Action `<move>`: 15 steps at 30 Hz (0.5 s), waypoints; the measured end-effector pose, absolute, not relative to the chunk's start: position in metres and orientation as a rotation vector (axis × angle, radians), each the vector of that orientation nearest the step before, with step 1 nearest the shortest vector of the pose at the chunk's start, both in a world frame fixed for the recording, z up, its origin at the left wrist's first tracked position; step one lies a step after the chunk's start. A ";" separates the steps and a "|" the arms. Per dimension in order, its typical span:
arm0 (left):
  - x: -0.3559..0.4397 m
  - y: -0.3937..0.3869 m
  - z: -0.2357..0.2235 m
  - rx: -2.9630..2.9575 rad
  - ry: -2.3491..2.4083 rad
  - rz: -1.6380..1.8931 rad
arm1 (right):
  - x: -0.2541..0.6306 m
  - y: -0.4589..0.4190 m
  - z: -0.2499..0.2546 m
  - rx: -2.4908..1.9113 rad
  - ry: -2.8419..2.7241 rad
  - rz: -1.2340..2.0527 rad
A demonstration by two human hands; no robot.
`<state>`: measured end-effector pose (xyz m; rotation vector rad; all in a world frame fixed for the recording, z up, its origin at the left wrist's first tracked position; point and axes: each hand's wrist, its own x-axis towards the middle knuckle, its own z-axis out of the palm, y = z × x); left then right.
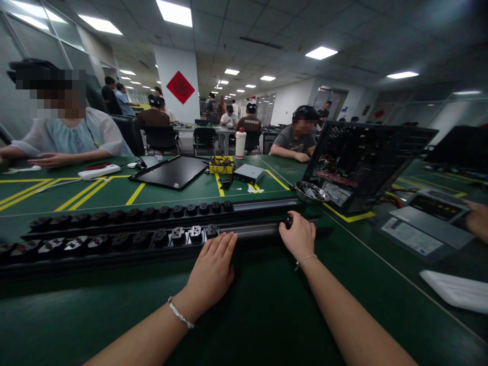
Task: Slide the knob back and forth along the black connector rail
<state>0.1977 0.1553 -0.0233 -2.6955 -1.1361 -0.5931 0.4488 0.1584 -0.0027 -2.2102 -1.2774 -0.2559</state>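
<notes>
Two long black rails lie across the green table, a near rail [263,232] and a far rail [263,205]. Rows of black socket modules [141,238] sit in both, filling the left and middle parts. My left hand [215,267] lies with outstretched fingers on the near rail, touching its edge beside the last module [212,231]; its thumb points down at the near side. Over the right part of the same rail, my right hand [299,235] closes on a small black piece, seemingly a socket module [288,220], mostly hidden by the fingers.
A metal bowl [310,192] stands behind my right hand, beside an open computer case [343,168]. At right are a power supply unit [415,234] and another person's hand [478,221]. Farther back lie a flat screen [173,172], a grey drive [248,173] and a yellow box [221,166].
</notes>
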 end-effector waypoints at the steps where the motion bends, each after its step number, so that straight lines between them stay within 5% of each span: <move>1: 0.198 0.155 -0.023 -2.696 -1.138 -0.593 | 0.449 0.159 -0.003 -2.209 -1.279 -0.257; 15: 0.198 0.155 -0.022 -2.698 -1.148 -0.589 | 0.450 0.158 -0.003 -2.186 -1.270 -0.261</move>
